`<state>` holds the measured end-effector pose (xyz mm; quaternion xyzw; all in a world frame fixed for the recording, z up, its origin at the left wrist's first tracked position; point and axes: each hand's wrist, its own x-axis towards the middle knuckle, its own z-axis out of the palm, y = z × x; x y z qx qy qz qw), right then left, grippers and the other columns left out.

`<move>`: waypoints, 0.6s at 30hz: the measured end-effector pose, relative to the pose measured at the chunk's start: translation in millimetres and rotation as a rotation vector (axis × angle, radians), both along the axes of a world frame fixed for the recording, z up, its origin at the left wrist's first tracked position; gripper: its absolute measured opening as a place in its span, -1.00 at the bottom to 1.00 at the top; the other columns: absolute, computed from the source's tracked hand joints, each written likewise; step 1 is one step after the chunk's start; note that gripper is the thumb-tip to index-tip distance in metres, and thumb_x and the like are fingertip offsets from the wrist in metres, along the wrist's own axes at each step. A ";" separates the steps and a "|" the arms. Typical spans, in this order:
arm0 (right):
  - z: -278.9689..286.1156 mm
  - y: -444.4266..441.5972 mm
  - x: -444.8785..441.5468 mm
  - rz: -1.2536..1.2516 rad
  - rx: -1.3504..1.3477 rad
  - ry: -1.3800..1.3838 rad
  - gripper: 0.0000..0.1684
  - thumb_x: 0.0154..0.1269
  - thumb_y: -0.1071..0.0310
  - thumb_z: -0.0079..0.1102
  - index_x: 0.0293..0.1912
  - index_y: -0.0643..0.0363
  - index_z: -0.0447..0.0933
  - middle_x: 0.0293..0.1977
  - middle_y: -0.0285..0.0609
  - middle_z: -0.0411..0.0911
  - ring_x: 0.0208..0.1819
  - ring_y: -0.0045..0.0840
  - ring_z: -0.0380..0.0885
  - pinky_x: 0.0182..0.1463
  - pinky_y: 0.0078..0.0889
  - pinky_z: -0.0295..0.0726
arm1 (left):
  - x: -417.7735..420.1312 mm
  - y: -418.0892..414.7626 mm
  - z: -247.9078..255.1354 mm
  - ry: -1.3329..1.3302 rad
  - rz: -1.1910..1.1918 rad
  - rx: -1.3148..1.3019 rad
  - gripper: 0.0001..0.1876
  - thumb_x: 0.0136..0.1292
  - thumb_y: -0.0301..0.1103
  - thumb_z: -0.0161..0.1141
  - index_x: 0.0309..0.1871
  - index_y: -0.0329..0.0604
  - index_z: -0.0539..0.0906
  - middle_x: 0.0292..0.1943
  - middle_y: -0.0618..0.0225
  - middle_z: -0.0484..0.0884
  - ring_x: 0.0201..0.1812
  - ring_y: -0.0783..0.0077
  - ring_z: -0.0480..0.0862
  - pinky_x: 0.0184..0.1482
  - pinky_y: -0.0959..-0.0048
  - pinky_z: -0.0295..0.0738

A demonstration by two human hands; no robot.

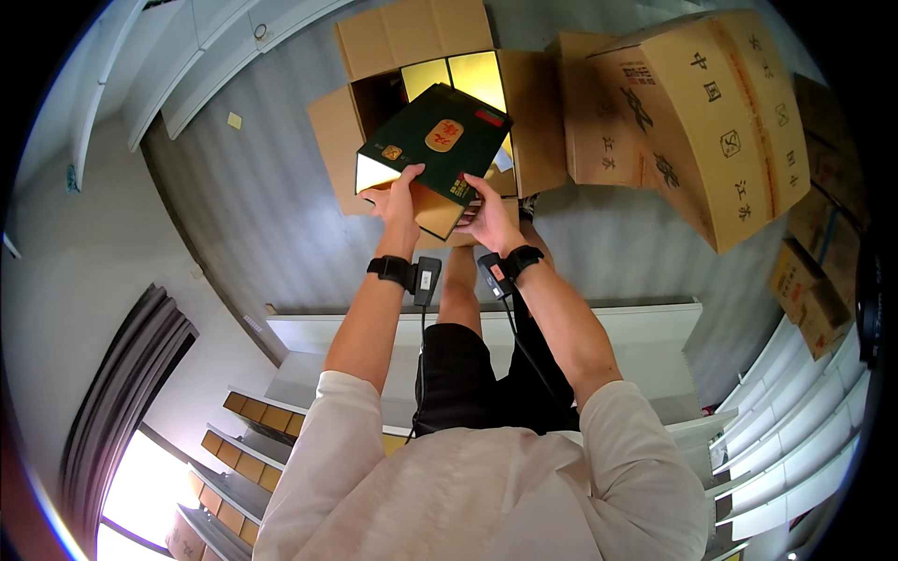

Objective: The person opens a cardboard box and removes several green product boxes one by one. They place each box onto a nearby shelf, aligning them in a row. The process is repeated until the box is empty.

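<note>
Both my hands hold a dark green gift box [435, 144] with gold sides, tilted above an open cardboard carton [537, 126]. My left hand [397, 200] grips its near left edge, thumb on the dark face. On the near right edge, my right hand [491, 216] has its thumb on top and its fingers curled at the side. The box's face bears red and gold emblems with writing. Behind it, gold panels [477, 78] with dark edges show inside the carton. What lies under the held box is hidden.
Taped cardboard cartons [744, 133] with printed writing stand to the right, with more at the far right. White shelves [793, 449] line the lower right. Gold boxes [238, 456] fill shelves at lower left, near a grey curtain [126, 393]. A yellow paper [234, 120] lies on the floor.
</note>
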<state>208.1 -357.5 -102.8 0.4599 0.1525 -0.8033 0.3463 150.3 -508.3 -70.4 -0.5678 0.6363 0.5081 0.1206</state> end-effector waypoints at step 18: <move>-21.8 -18.2 30.8 -0.220 -0.106 0.084 -0.52 0.38 0.14 0.17 0.21 0.09 0.40 0.13 -0.17 0.50 0.19 -0.34 0.44 0.30 -0.02 0.38 | 25.8 -14.6 -20.4 0.090 -0.272 0.026 0.44 -0.22 -0.12 0.61 0.56 -0.16 -0.32 0.34 -0.14 0.06 0.37 -0.04 0.20 0.36 0.14 0.26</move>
